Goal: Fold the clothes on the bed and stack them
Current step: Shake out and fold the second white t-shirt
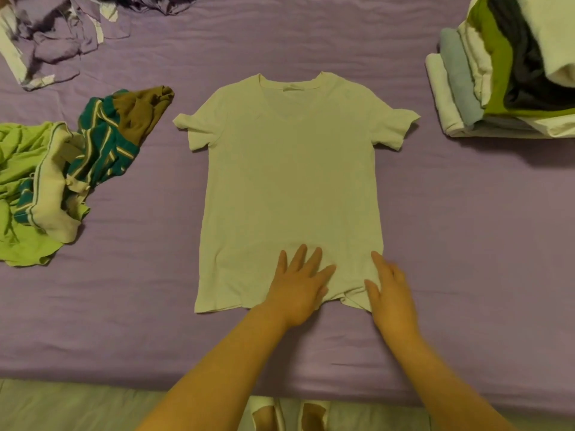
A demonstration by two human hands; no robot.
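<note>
The pale short-sleeved cotton T-shirt lies spread flat at the middle of the purple-sheeted bed, its long axis running straight away from the person, collar far, hem near. Both hands rest on the hem end with fingers straight, grasping nothing: the left hand near the hem's middle, the right hand at its right corner. A rumpled green and teal clothes heap lies left; a stack of folded clothes stands far right.
</note>
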